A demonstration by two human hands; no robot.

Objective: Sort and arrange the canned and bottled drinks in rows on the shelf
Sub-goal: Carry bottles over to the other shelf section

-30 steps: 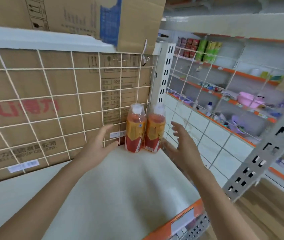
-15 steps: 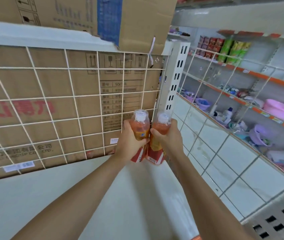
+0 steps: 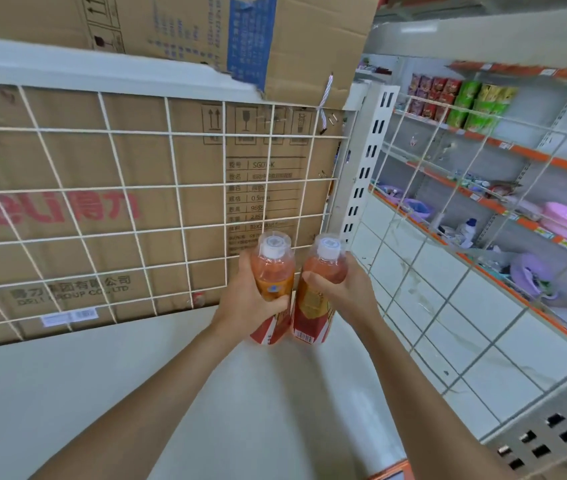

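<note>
Two bottles of orange-red drink with white caps and red-orange labels stand side by side at the back right corner of the white shelf [image 3: 102, 393]. My left hand [image 3: 244, 299] is wrapped around the left bottle [image 3: 275, 271]. My right hand [image 3: 344, 289] grips the right bottle [image 3: 313, 306]. Both bottles are upright, close to the wire grid, and almost touch each other. Their bases look to rest on the shelf, but I cannot tell for sure.
A white wire grid [image 3: 171, 188] backs the shelf, with a large cardboard box [image 3: 67, 209] behind it. Another cardboard box [image 3: 205, 36] sits on the shelf above. A wire side panel [image 3: 448, 289] and perforated upright [image 3: 365, 174] bound the right. Further shelves with goods lie beyond.
A second ago both hands were open on either side of the bottles. They closed on the bottles, one each, and still hold them; the view has moved closer.
</note>
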